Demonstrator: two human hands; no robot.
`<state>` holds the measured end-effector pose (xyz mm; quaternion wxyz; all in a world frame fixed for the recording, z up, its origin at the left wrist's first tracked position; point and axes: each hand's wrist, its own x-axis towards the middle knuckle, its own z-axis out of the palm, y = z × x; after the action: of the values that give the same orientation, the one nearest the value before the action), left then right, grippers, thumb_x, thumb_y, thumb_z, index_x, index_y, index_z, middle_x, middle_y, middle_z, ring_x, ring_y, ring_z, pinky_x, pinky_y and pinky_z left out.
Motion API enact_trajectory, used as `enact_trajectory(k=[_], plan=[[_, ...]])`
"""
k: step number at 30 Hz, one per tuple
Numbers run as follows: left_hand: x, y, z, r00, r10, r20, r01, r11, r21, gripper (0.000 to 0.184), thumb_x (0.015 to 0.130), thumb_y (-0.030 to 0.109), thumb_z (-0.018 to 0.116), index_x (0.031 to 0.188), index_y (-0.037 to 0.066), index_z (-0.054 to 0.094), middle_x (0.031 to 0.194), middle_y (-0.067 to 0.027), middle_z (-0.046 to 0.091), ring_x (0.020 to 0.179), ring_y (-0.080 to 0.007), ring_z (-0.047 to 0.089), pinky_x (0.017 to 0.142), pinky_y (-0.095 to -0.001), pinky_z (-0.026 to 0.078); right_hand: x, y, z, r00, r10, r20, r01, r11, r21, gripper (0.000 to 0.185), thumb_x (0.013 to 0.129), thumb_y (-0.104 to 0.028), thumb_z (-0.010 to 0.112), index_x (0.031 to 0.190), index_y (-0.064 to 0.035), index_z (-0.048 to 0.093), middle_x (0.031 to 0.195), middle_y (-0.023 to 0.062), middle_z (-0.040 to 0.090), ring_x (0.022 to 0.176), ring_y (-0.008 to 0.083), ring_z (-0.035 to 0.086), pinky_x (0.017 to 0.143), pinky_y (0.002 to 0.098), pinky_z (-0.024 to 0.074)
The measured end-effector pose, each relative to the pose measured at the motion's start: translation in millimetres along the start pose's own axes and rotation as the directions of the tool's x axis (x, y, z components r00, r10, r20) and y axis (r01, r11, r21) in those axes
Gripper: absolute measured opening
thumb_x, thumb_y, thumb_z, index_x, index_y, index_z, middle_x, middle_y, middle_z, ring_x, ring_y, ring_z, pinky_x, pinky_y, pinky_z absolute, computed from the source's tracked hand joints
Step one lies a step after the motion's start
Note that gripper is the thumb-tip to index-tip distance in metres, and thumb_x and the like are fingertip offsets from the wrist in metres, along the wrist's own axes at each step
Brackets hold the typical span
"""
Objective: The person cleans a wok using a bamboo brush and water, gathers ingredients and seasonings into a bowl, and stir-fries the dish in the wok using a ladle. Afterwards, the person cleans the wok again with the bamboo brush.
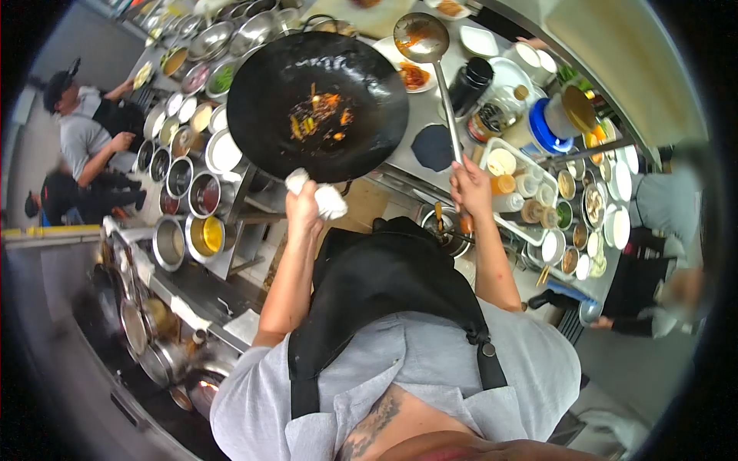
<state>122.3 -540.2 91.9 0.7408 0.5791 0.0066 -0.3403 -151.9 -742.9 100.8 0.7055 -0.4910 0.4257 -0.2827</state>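
A large black wok (257, 96) is in front of me, with browned food bits and orange and green pieces (319, 115) in its bottom. My left hand (302, 206) is closed around a folded white cloth (330, 202) at the wok's near edge. The cloth hides the exact grip on the rim. My right hand (470, 188) wraps round the long handle of a steel ladle (421, 37). The ladle's bowl is beyond the wok's right side, with orange residue in it, above a plate of reddish-orange food (415, 75).
Steel pots and bowls (181, 173) crowd the left counter. Right of the ladle stand a black bottle (470, 81), a blue-rimmed container (546, 127) and a tray of seasoning jars (526, 188). People work at the left (88, 127) and right (661, 246). A pot (438, 223) sits near my apron.
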Motion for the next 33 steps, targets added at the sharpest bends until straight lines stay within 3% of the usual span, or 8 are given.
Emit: enact_trajectory(k=[4,10,15,17,21,25,29,33], plan=[[6.3,1.3,18.9,1.000,0.017,0.010,-0.017,1.000,0.016,0.013,0.084,0.002,0.052,0.094,0.000,0.059,0.080,-0.0041,0.060,0.064,-0.0166,0.061,0.058,-0.0337,0.053,-12.5,-15.6,23.5,0.995,0.037,0.088,-0.025,0.990,-0.139,0.034,0.099,-0.017,0.056,0.132,-0.0089,0.056,0.059,-0.0051,0.045,0.042,0.0047,0.040,0.038,0.0222,0.0315],[7.0,5.0,46.1,0.990,0.117,0.075,-0.118,0.993,0.015,0.014,0.086,0.002,0.050,0.095,-0.003,0.059,0.082,-0.0075,0.063,0.068,-0.0197,0.065,0.059,-0.0360,0.054,-12.5,-3.9,78.6,0.973,-0.181,0.141,0.229,0.773,-0.591,0.036,0.098,-0.019,0.053,0.131,-0.0041,0.056,0.055,-0.0009,0.050,0.042,0.0070,0.047,0.040,0.0275,0.0387],[10.7,11.2,46.8,0.997,-0.027,0.078,0.024,0.999,0.036,0.009,0.086,0.003,0.051,0.093,-0.002,0.057,0.078,-0.0072,0.061,0.063,-0.0202,0.064,0.055,-0.0360,0.054,-82.5,-66.1,97.1,0.845,0.394,0.363,-0.296,0.908,-0.296,0.026,0.100,-0.018,0.052,0.122,-0.0045,0.055,0.063,-0.0002,0.049,0.039,0.0073,0.046,0.030,0.0251,0.0382],[2.8,16.4,48.1,0.994,-0.095,0.046,0.094,0.995,0.034,0.010,0.086,0.003,0.052,0.093,-0.002,0.057,0.078,-0.0076,0.061,0.062,-0.0210,0.064,0.054,-0.0364,0.054,-95.5,-82.7,95.1,0.762,0.485,0.429,-0.506,0.860,-0.072,0.023,0.100,-0.017,0.051,0.120,-0.0056,0.057,0.067,0.0004,0.049,0.039,0.0058,0.043,0.030,0.0231,0.0380],[3.2,7.2,32.5,0.994,-0.099,0.043,0.097,0.993,0.061,0.012,0.086,0.004,0.052,0.095,-0.004,0.057,0.078,-0.0093,0.062,0.064,-0.0215,0.065,0.055,-0.0370,0.054,-89.2,-87.0,89.2,0.611,0.510,0.606,-0.691,0.716,0.094,0.034,0.103,-0.021,0.048,0.133,-0.0059,0.052,0.067,0.0004,0.049,0.040,0.0050,0.042,0.030,0.0226,0.0372],[-9.2,18.3,33.2,0.994,-0.109,-0.025,0.109,0.994,0.001,0.005,0.084,0.002,0.052,0.084,0.001,0.057,0.073,-0.0053,0.058,0.059,-0.0185,0.061,0.052,-0.0346,0.050,-89.8,-88.7,95.0,0.654,0.506,0.562,-0.618,0.786,0.012,0.035,0.103,-0.019,0.047,0.134,-0.0047,0.051,0.068,0.0003,0.049,0.040,0.0041,0.041,0.029,0.0222,0.0365],[-7.4,16.8,19.5,0.990,-0.140,-0.006,0.139,0.990,-0.021,0.007,0.087,0.004,0.053,0.091,0.001,0.056,0.078,-0.0075,0.059,0.063,-0.0212,0.064,0.056,-0.0378,0.055,-68.6,-83.9,68.2,0.515,0.490,0.703,-0.772,0.622,0.132,0.036,0.103,-0.018,0.045,0.135,-0.0034,0.049,0.070,0.0003,0.049,0.039,0.0023,0.040,0.029,0.0192,0.0374],[-12.0,20.8,14.7,0.995,-0.098,-0.004,0.098,0.995,-0.038,0.010,0.088,0.005,0.053,0.095,0.000,0.055,0.080,-0.0086,0.060,0.066,-0.0229,0.065,0.057,-0.0395,0.056,-68.1,-85.2,63.2,0.676,0.468,0.569,-0.634,0.763,0.124,0.029,0.102,-0.017,0.048,0.125,-0.0020,0.054,0.068,0.0001,0.049,0.039,0.0038,0.042,0.030,0.0206,0.0381]])
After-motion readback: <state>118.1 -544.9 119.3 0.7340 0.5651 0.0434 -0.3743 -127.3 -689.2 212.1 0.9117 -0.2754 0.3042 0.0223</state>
